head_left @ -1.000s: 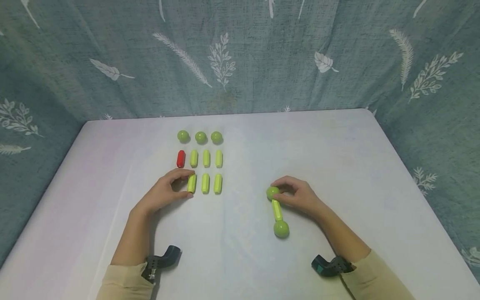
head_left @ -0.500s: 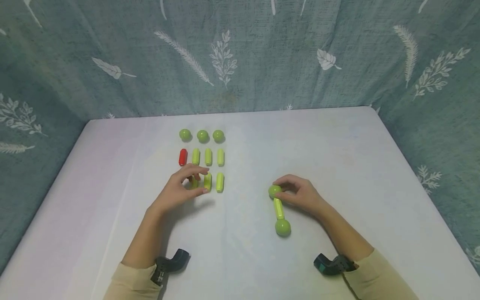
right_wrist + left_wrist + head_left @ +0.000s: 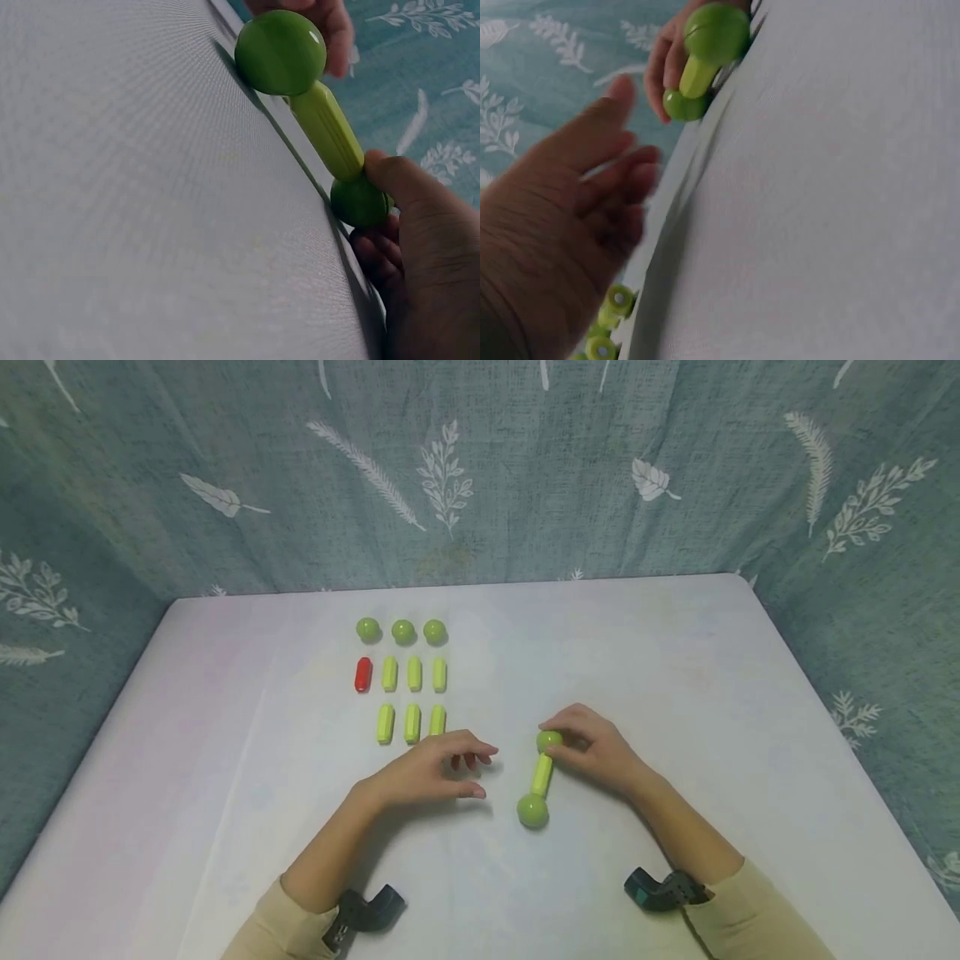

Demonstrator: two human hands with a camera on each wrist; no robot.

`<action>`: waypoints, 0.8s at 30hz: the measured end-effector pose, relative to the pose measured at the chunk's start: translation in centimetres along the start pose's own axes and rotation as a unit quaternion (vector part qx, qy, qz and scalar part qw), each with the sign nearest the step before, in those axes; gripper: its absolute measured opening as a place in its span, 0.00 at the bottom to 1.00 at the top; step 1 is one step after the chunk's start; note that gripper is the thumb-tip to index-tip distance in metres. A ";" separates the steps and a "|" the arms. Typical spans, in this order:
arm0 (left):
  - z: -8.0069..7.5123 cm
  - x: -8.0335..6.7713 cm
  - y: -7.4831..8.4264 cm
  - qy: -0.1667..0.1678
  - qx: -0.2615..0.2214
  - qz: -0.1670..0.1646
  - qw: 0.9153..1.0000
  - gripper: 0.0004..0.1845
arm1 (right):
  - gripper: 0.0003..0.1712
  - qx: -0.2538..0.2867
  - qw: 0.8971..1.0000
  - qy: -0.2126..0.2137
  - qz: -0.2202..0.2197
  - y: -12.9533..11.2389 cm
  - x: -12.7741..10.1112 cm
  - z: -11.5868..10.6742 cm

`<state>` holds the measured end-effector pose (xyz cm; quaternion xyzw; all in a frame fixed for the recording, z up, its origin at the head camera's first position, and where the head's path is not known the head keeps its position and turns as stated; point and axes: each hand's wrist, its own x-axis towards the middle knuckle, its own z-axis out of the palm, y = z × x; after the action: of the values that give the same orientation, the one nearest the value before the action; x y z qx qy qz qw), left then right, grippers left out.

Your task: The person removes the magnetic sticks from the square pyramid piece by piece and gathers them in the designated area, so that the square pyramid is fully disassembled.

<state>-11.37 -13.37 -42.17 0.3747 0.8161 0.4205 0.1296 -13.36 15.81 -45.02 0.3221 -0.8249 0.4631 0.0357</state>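
A green dumbbell lies on the white table (image 3: 675, 693): a lime rod (image 3: 542, 775) joins a near ball (image 3: 532, 811) and a far ball (image 3: 550, 741). My right hand (image 3: 577, 745) pinches the far ball between thumb and fingers; the right wrist view shows the thumb on that ball (image 3: 360, 201). My left hand (image 3: 467, 770) hovers just left of the rod with fingers loosely spread and nothing in it. In the left wrist view the left hand (image 3: 577, 202) is blurred in front, with the dumbbell (image 3: 705, 60) beyond it.
Loose parts lie in rows at the back left: three green balls (image 3: 402, 631), then a red rod (image 3: 363, 674) beside three lime rods (image 3: 414, 673), then three more lime rods (image 3: 412, 723). A leaf-patterned curtain (image 3: 480, 477) hangs behind the table.
My left hand left the lower row of lime rods and moved right toward the dumbbell, empty. The dumbbell's near ball swung to the left while the right hand kept the far ball.
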 end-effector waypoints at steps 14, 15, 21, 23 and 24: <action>2.6 1.0 1.1 0.002 0.088 -0.067 0.994 0.25 | 0.17 -0.028 0.997 -0.001 -0.065 0.5 -0.1 0.2; 2.8 1.0 1.2 0.014 0.097 -0.071 0.993 0.23 | 0.17 -0.022 0.997 -0.005 -0.067 0.6 -0.1 0.2; 4.3 1.6 1.4 0.089 0.158 -0.064 0.981 0.12 | 0.12 -0.009 0.997 -0.044 -0.069 0.2 0.0 0.2; 4.6 1.8 1.3 0.106 0.166 -0.061 0.978 0.11 | 0.11 -0.012 0.997 -0.050 -0.059 -0.4 0.1 0.1; 4.7 1.9 1.3 0.113 0.167 -0.060 0.978 0.10 | 0.11 -0.010 0.997 -0.052 -0.056 -0.8 0.1 0.0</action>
<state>-9.59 -8.76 -43.83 0.2920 0.9051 0.3089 -0.0028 -13.06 15.50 -44.38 0.3906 -0.8113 0.4345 0.0220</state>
